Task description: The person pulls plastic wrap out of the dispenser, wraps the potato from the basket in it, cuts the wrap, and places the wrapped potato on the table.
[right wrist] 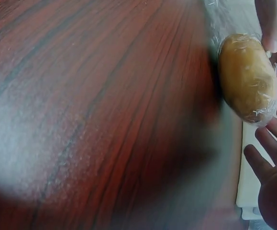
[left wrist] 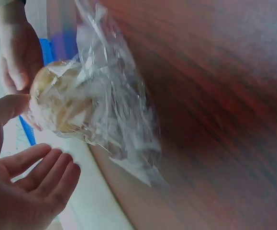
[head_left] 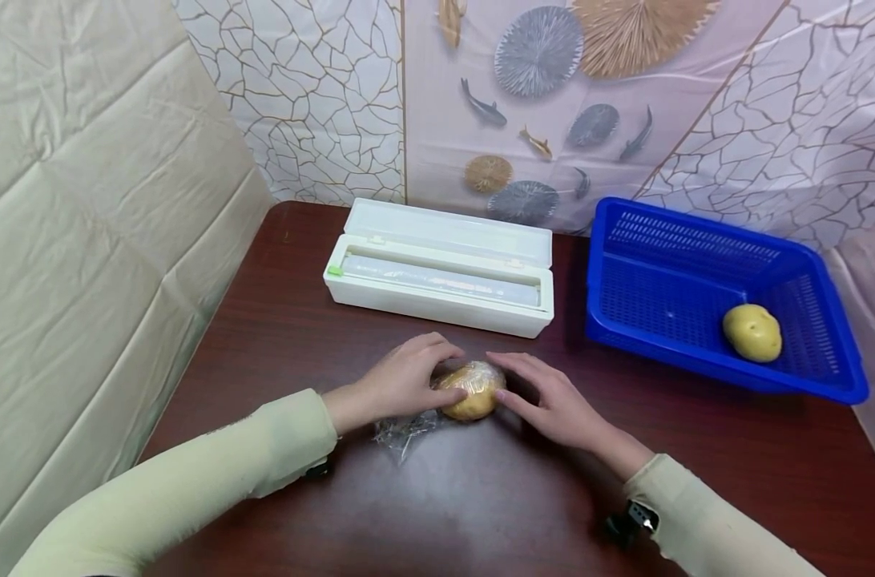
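Where the two hands meet near the middle of the head view, a film-wrapped potato point(head_left: 472, 407) sits between them just above the tabletop's bare lower centre. On its left side, the left hand point(head_left: 409, 381) lays its thumb against the plastic, its other fingers loosely bent and, in the left wrist view, apart from the potato. At its right, the right hand point(head_left: 553, 405) touches it with the thumb, fingers spread and fairly straight. Loose cling film point(head_left: 405, 433) trails to the lower left of the potato, crumpled and clear.

Above the hands, at upper centre, stands a white cling-film dispenser box point(head_left: 437, 311) with its lid point(head_left: 452, 232) raised, a film roll point(head_left: 445, 280) inside and a green slider point(head_left: 334, 271) at its left end. Toward the right edge, a blue perforated plastic basket point(head_left: 697, 240) holds a second potato point(head_left: 752, 332), unwrapped. Everything rests on a dark reddish-brown wood-grain table point(head_left: 445, 513).
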The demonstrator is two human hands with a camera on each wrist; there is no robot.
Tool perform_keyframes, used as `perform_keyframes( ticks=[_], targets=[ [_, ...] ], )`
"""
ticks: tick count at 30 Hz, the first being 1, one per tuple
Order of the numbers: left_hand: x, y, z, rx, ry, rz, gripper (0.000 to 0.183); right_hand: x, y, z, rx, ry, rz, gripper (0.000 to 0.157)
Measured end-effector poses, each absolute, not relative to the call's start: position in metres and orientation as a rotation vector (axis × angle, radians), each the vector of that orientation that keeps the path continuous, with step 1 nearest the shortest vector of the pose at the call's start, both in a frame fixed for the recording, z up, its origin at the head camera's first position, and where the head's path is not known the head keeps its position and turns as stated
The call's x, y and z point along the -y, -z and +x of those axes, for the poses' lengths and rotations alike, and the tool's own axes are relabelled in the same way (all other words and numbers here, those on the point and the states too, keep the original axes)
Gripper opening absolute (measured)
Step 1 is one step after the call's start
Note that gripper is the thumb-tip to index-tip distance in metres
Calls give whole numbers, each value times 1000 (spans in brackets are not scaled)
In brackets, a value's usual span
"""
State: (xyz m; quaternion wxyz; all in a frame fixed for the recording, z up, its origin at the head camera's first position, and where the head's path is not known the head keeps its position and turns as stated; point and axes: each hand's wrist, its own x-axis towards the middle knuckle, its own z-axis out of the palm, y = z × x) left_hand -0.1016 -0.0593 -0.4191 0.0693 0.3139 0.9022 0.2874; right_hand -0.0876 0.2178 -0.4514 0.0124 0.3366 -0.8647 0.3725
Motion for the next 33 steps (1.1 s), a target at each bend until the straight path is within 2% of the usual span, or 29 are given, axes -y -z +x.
perform_keyframes(
  ticks=[3, 7, 11, 24, 33],
  targets=[
    [61, 416, -94, -2816, -778, 1007, 67, -219, 453, -88, 2678, -1142, 1062, 51],
    [61, 418, -86, -2928, -603, 1175, 72, -219, 456, -87, 2650, -1109, 1057, 51],
    [59, 421, -81, -2997, -452, 1299, 67, -218, 457, -84, 2629, -1099, 1029, 49],
    [63, 429, -75, -3055, -339, 1458, 45, -218, 460, -74, 2647, -1146, 959, 48],
    [66, 433, -76, -3036, -318, 1506, 37, -219, 458, -68, 2599, -1237, 991, 38]
  ],
)
